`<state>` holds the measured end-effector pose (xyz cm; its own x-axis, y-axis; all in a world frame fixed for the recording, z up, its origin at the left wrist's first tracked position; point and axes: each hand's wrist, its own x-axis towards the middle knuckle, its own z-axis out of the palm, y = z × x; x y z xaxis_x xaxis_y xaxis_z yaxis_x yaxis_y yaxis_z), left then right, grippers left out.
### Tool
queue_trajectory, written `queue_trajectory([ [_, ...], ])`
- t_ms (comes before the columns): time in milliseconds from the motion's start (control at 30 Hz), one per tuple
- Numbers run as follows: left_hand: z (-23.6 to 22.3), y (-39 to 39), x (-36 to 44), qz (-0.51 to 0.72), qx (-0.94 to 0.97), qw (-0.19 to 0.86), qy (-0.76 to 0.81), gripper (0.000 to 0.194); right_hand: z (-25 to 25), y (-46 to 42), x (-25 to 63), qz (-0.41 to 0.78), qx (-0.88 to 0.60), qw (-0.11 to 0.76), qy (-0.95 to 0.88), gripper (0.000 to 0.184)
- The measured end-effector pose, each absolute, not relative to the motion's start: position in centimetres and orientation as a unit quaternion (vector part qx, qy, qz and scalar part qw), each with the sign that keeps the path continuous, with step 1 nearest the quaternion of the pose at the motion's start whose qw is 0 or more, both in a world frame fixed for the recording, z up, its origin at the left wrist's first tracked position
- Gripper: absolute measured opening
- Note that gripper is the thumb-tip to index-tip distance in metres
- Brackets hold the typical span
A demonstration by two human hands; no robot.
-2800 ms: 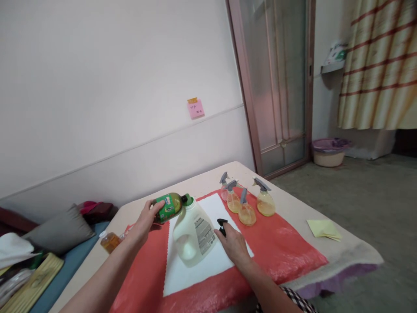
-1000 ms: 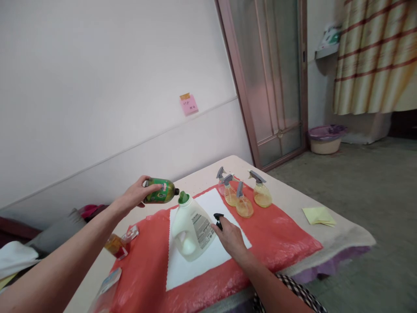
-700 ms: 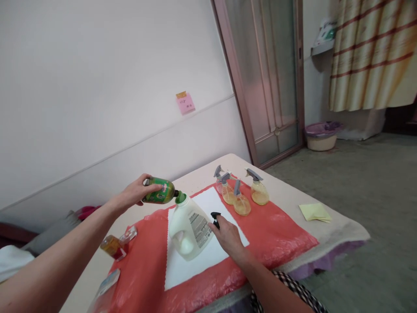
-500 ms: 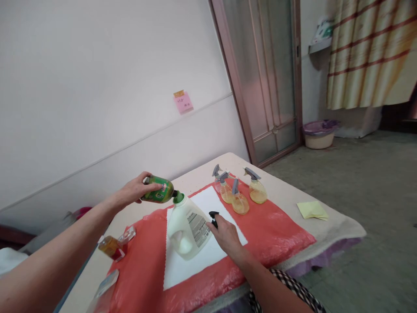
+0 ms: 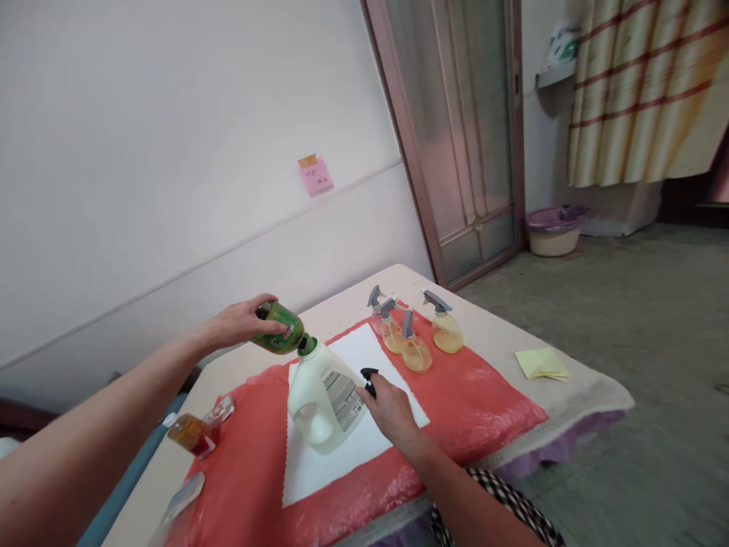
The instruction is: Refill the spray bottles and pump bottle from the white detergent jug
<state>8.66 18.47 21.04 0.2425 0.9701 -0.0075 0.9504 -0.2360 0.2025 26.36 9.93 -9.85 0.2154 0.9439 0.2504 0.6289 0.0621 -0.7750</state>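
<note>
My left hand grips a small green-labelled bottle, tipped so its black neck sits in the green funnel on top of a white jug. The jug stands on a white sheet over a red cloth. My right hand rests on the sheet beside the jug, fingers closed around a black cap.
Several grey-topped spray bottles with yellow liquid stand on the red cloth behind. A small amber bottle lies at the left. Yellow cloths lie on the table's right corner. A basin sits by the door.
The green bottle lifted off the jug's funnel, then came back and tipped steeper, neck down into the funnel. My right hand stayed by the jug with the black cap.
</note>
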Motion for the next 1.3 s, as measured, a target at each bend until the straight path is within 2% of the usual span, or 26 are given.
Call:
queue_trajectory([
  [633, 20.9, 18.6, 8.0, 0.018, 0.836, 0.064, 0.544, 0.094, -10.0, 10.0, 26.2, 0.216, -0.652, 0.432, -0.585, 0.039],
  [767, 20.1, 18.9, 6.2, 0.07, 0.821, 0.105, 0.556, 0.092, -10.3, 10.0, 26.2, 0.237, -0.642, 0.46, -0.565, 0.036],
  [867, 18.6, 18.6, 4.0, 0.175, 0.786, 0.179, 0.565, 0.09, -10.6, 10.2, 26.2, 0.258, -0.625, 0.503, -0.538, 0.036],
  [1000, 14.1, 15.8, 1.0, 0.411, 0.626, 0.356, 0.558, 0.077, -10.9, 11.1, 26.5, 0.308, -0.59, 0.581, -0.468, 0.031],
  [1067, 10.0, 13.1, -0.1, 0.52, 0.524, 0.465, 0.488, 0.067, -10.9, 11.6, 26.8, 0.349, -0.562, 0.621, -0.42, 0.033],
  [1200, -0.6, 6.5, -0.8, 0.552, 0.363, 0.646, 0.383, 0.069, -10.0, 11.8, 27.7, 0.427, -0.492, 0.69, -0.315, 0.043],
  [1300, -7.8, 2.6, 0.0, 0.539, 0.3, 0.707, 0.347, 0.077, -9.1, 10.8, 28.5, 0.463, -0.432, 0.729, -0.26, 0.046],
])
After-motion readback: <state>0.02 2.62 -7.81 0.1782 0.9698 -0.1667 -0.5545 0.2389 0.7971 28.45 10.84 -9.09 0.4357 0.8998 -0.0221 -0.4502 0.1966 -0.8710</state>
